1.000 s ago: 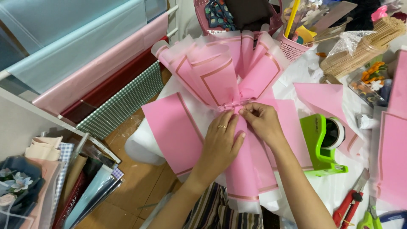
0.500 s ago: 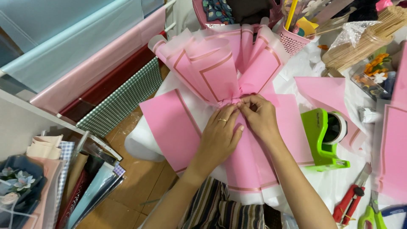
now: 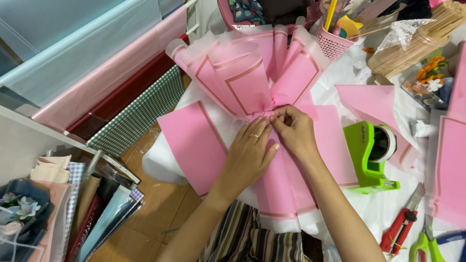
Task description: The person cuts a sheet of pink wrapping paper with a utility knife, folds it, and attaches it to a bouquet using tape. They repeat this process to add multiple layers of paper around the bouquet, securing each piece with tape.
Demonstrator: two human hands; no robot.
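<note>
Hands [image 3: 272,140] amid pink wrapping paper [image 3: 194,140], cluttered table [image 3: 388,208]

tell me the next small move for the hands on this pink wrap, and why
Probably keep the left hand pinching the gathered waist of the pink wrapping paper and send the right hand to the green tape dispenser beside it: the folds are bunched but nothing visibly binds them.

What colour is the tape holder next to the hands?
Bright green, with a dark roll inside: the tape dispenser, seen in the head view.
</note>
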